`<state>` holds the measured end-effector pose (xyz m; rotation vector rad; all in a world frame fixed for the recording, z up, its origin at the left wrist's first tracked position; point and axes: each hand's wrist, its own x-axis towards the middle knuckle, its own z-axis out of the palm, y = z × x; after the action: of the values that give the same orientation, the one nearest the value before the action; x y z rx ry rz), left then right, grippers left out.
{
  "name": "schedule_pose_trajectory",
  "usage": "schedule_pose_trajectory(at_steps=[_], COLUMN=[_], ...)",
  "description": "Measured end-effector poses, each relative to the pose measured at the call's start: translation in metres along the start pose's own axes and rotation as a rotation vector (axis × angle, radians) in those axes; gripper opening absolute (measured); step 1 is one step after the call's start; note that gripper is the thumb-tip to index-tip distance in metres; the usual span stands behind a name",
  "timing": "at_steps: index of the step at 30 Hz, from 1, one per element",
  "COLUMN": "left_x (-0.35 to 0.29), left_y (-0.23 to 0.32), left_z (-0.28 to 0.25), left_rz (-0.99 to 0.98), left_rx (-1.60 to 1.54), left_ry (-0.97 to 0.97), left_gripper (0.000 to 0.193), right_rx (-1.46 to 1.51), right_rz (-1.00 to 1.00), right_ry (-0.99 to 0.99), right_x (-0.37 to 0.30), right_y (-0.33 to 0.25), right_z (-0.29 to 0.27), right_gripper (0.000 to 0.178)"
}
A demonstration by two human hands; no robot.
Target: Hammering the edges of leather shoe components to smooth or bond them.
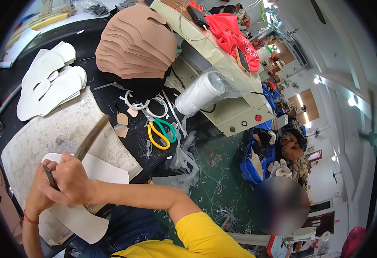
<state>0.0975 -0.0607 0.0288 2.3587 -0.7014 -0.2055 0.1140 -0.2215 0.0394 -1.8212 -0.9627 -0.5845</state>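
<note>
My right hand (71, 181) is closed in a fist round a long, worn, brownish tool (90, 139) that slants up and away over the work board. A dark narrow metal bar (50, 177) shows between my two hands; whether it belongs to the same tool I cannot tell. Pressed against the right is my left hand (39, 189), fingers curled, a red cord at its wrist. What it grips is hidden. Under both hands lies a white cut sheet piece (102, 170) on a stained pale board (38, 133). Another white curved piece (85, 223) shows below my right wrist.
White cut pieces (46, 86) lie stacked at the far left. Beyond the board are a brown stack (132, 47), scissors with yellow and green handles (160, 134), white-looped scissors (136, 103) and a thread cone (200, 92). A machine table (235, 118) stands at right, blue baskets (253, 165) beyond.
</note>
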Motion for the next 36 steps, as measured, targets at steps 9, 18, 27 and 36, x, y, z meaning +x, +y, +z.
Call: schedule_pose_trajectory(at_steps=[9,18,27,36], left_x=[-0.024,-0.005,-0.039,-0.018], left_y=[-0.003,0.008,0.026,0.029], left_z=[0.025,0.025,0.05,0.028], left_rz=[-0.123,0.218,-0.138,-0.226], left_rx=[-0.08,-0.19,-0.087,-0.073], left_ry=[0.377,-0.055,0.33,0.074], left_gripper=[0.025,0.028,0.021,0.008], right_rx=[0.091,-0.056,-0.018,0.128], right_rz=[-0.063,-0.247,0.022,-0.191], right_ry=[0.044,-0.115,-0.217,-0.286], right_x=[0.006,-0.026,-0.04,-0.018], right_y=[-0.005,0.004,0.023,-0.002], right_z=[0.007,-0.033,-0.03,-0.031], right_gripper=[0.032,0.012,0.02,0.021])
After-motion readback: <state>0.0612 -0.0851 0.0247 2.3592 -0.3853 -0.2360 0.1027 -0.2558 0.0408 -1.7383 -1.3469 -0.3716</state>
